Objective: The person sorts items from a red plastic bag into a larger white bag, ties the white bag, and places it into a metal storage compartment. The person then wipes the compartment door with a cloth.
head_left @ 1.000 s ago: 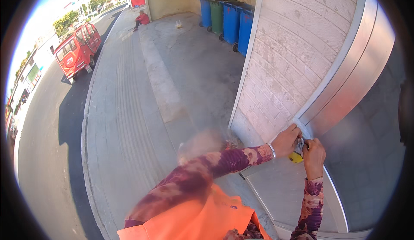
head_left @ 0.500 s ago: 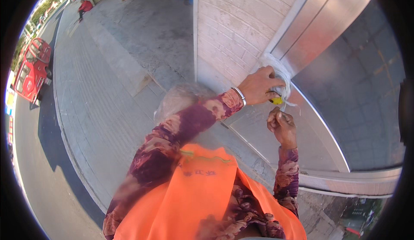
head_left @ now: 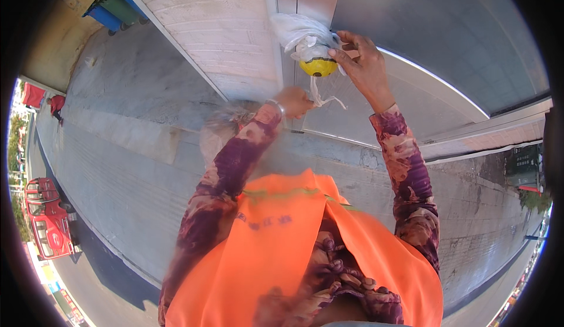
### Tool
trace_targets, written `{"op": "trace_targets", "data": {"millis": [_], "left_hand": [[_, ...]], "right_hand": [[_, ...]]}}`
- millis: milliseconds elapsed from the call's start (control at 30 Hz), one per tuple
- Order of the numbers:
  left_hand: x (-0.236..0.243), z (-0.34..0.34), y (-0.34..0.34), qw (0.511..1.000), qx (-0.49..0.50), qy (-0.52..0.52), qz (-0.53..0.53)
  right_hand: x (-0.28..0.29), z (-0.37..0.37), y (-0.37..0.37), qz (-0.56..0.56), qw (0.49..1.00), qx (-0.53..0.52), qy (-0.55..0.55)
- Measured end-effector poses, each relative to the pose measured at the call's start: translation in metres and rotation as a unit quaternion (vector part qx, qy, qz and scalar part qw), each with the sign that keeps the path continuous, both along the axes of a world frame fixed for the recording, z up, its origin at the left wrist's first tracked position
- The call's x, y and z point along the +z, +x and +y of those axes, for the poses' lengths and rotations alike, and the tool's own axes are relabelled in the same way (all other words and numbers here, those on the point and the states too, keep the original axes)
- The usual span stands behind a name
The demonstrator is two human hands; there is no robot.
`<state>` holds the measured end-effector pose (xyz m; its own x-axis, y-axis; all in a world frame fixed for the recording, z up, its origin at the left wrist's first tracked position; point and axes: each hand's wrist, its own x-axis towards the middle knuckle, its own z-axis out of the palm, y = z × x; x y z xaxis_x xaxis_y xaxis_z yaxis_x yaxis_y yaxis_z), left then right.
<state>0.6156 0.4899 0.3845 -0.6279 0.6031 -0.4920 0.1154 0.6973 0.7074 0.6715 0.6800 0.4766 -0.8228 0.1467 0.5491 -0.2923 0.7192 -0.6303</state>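
A white plastic bag (head_left: pixel 299 33) is bunched at the metal door frame, with a yellow rounded thing (head_left: pixel 318 67) banded in black at its lower end. White strands (head_left: pixel 317 92) dangle beneath it. My right hand (head_left: pixel 365 65) grips the bag's right edge between thumb and fingers. Below and to the left, my left hand (head_left: pixel 295 102) is closed, fingertips beside the strands; what it holds, if anything, is hidden. A silvery bracelet (head_left: pixel 276 107) circles my left wrist. Behind the left forearm is a blurred, see-through plastic bag (head_left: pixel 216 136); where it hangs from is unclear.
A pale brick wall (head_left: pixel 217 27) adjoins the metal door (head_left: pixel 423 86) with its dark glass pane (head_left: pixel 446 27). Wheeled bins (head_left: pixel 117 9) stand at the far left. A red vehicle (head_left: pixel 50 218) is on the road, and a person in red (head_left: pixel 57 104) is beyond.
My left hand has come down off the bag toward the dangling strands. My right hand has risen from below to the bag's right side. The whole view has swung to the right.
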Motion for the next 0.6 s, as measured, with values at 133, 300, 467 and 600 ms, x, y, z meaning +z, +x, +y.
{"op": "trace_targets", "data": {"millis": [133,300,467,600], "left_hand": [[0.051,-0.032,-0.005,0.962,0.131,0.185,0.151],[0.077,-0.039,-0.029,0.865,0.237,0.359,0.258],[0.093,-0.003,-0.023,0.855,0.180,0.369,0.317],[0.128,0.015,-0.029,0.810,0.096,0.415,0.402]], "right_hand": [[-0.002,0.007,-0.018,-0.153,0.984,0.034,-0.083],[0.013,0.008,-0.012,-0.153,0.908,0.152,-0.360],[0.039,-0.008,-0.001,-0.159,0.980,-0.027,-0.119],[-0.004,-0.012,0.006,-0.237,0.929,0.030,-0.281]]}}
